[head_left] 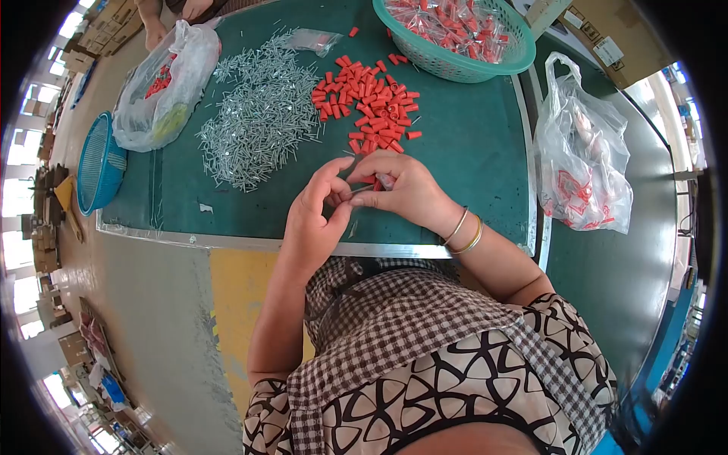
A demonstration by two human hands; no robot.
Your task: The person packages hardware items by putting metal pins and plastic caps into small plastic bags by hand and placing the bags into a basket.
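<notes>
My left hand (pixel 317 203) and my right hand (pixel 406 188) meet at the fingertips over the table's near edge. Thumb and fingers of my left hand are pinched together; what lies between them is too small to make out. Curled in my right hand is a small clear plastic bag (pixel 387 181), with a bit of red showing beside it. Just beyond my hands lies a pile of red tapered plastic caps (pixel 379 106). A large heap of silvery screws or nails (pixel 258 121) spreads to its left.
A green basket (pixel 455 70) holds bagged red pieces at the far right. White plastic bags lie left (pixel 193 61) and right (pixel 584 152). A blue basket (pixel 91 163) sits at the left edge. Another person's hand (pixel 155 34) is at the far left. A cardboard box (pixel 618 38) stands right.
</notes>
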